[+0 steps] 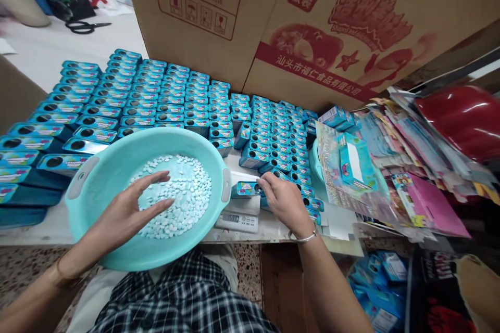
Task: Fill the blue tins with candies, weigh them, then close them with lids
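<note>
A turquoise basin (117, 166) with grey handles sits at the table's front edge, partly over my lap. Small pale blue and white candies (187, 197) lie in it. Above them hovers my left hand (135, 205), thumb and fingers apart, holding nothing. My right hand (283, 197) pinches the right end of a small blue candy box (247, 188). That box is at the digital scale (238, 221), whose display is lit; whether its weight rests on the scale I cannot tell. My right fingers partly cover the box's end.
Rows of blue candy boxes (167, 101) fill the table behind the basin. A large cardboard carton (250, 21) stands at the back. Scissors (84, 26) lie at the far left. Plastic packaging (390, 140) and a red glossy object (464, 119) are at right.
</note>
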Demonstrator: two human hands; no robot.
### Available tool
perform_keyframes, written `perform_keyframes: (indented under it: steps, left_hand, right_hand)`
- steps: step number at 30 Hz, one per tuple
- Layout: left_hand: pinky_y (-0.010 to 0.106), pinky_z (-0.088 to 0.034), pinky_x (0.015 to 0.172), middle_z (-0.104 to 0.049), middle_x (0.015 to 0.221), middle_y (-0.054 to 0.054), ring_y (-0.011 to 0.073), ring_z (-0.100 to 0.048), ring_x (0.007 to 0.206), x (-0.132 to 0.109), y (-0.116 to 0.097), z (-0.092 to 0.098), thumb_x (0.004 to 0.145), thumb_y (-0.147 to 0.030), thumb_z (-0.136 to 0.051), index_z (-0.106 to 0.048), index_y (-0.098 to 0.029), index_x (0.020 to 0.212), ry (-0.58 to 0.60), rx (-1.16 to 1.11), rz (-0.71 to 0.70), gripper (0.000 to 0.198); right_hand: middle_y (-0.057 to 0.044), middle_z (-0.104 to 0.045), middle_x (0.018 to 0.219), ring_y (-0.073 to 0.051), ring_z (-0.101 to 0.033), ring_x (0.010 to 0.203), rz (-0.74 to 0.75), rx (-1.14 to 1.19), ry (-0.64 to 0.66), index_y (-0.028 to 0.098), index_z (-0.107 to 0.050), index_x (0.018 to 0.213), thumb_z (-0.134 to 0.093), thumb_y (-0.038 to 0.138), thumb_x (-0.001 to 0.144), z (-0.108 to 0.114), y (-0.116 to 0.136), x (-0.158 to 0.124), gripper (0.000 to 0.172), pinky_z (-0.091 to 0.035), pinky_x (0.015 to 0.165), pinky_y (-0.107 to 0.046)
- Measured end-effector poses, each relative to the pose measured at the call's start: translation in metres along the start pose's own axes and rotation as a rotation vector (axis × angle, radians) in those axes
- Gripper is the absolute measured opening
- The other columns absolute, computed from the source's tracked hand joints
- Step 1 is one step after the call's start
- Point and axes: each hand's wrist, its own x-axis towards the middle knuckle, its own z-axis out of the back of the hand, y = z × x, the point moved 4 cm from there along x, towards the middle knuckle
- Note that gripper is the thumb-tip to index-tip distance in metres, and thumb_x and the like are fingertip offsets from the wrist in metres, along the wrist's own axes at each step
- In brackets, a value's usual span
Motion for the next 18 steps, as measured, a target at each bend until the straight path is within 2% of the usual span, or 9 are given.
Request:
perform_keyframes:
  steps: [3, 7, 10, 15, 18]
  left_hand:
    - [0.039, -0.040, 0.105, -0.061, 0.130, 0.003, 0.0244, -0.055, 0.121, 0.000, -0.001, 0.000, 0.078, -0.062, -0.062, -0.050, -0.028, 0.132, -0.005, 0.009, 0.004, 0.065]
    - [0.041, -0.042, 0.104, -0.061, 0.130, 0.004, 0.0254, -0.056, 0.120, 0.000, -0.003, 0.000, 0.078, -0.063, -0.060, -0.052, -0.026, 0.131, -0.005, 0.034, -0.006, 0.065]
    - [0.042, -0.044, 0.103, -0.062, 0.130, 0.004, 0.0272, -0.057, 0.119, 0.000, -0.003, -0.001, 0.077, -0.065, -0.060, -0.053, -0.026, 0.130, -0.011, 0.048, -0.021, 0.066]
    - [0.043, -0.044, 0.103, -0.061, 0.131, 0.004, 0.0284, -0.057, 0.120, 0.000, -0.001, -0.003, 0.077, -0.063, -0.061, -0.053, -0.027, 0.130, -0.003, 0.048, -0.026, 0.064]
    - [0.044, -0.043, 0.104, -0.060, 0.132, 0.004, 0.0286, -0.055, 0.121, -0.001, 0.002, -0.004, 0.077, -0.063, -0.062, -0.052, -0.028, 0.130, 0.008, 0.044, -0.015, 0.064]
  right_hand:
    - [0.003, -0.056, 0.063, -0.014, -0.051, 0.060, -0.008, 0.247, 0.016, 0.022, -0.054, 0.076, -0.036, 0.045, 0.099, 0.000, -0.009, 0.001, 0.038, -0.027, 0.058, -0.026]
    - [0.001, -0.063, 0.079, -0.015, -0.057, 0.073, 0.004, 0.433, 0.041, 0.022, -0.060, 0.094, -0.033, 0.039, 0.100, 0.002, -0.012, 0.000, 0.032, -0.035, 0.067, -0.025]
    - [-0.001, -0.066, 0.083, -0.017, -0.060, 0.077, 0.000, 0.346, 0.061, 0.022, -0.057, 0.106, -0.032, 0.036, 0.100, 0.001, -0.008, -0.002, 0.030, -0.036, 0.069, -0.026]
    - [-0.004, -0.068, 0.075, -0.023, -0.062, 0.069, -0.057, -0.046, 0.092, 0.022, -0.054, 0.113, -0.037, 0.045, 0.098, -0.006, 0.001, -0.002, 0.032, -0.027, 0.058, -0.029]
    - [-0.005, -0.067, 0.076, -0.023, -0.063, 0.070, -0.050, -0.044, 0.074, 0.022, -0.054, 0.112, -0.034, 0.046, 0.099, -0.003, 0.001, -0.003, 0.033, -0.028, 0.058, -0.029]
